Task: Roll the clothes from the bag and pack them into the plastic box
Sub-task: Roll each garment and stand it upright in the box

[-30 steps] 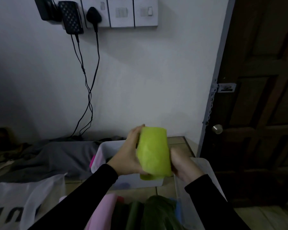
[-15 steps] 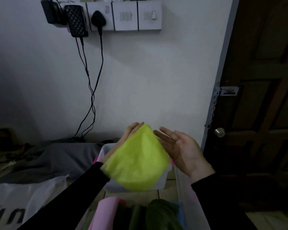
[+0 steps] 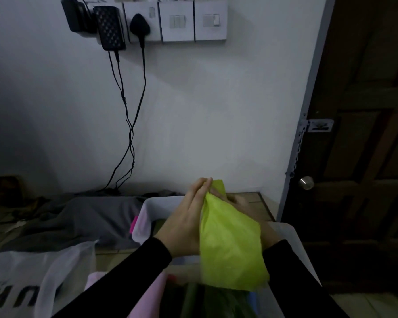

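Plastic box (image 3: 292, 239) at bottom edge, rolled clothes already inside. Yellow-green cloth (image 3: 230, 246) now held in the air above it, sandwiched between left hand (image 3: 184, 226) and right hand (image 3: 265, 232), fingers mostly straight, palms pressing. Half a second ago the hands were spread apart, cloth draped open; looks like flattening before rolling.
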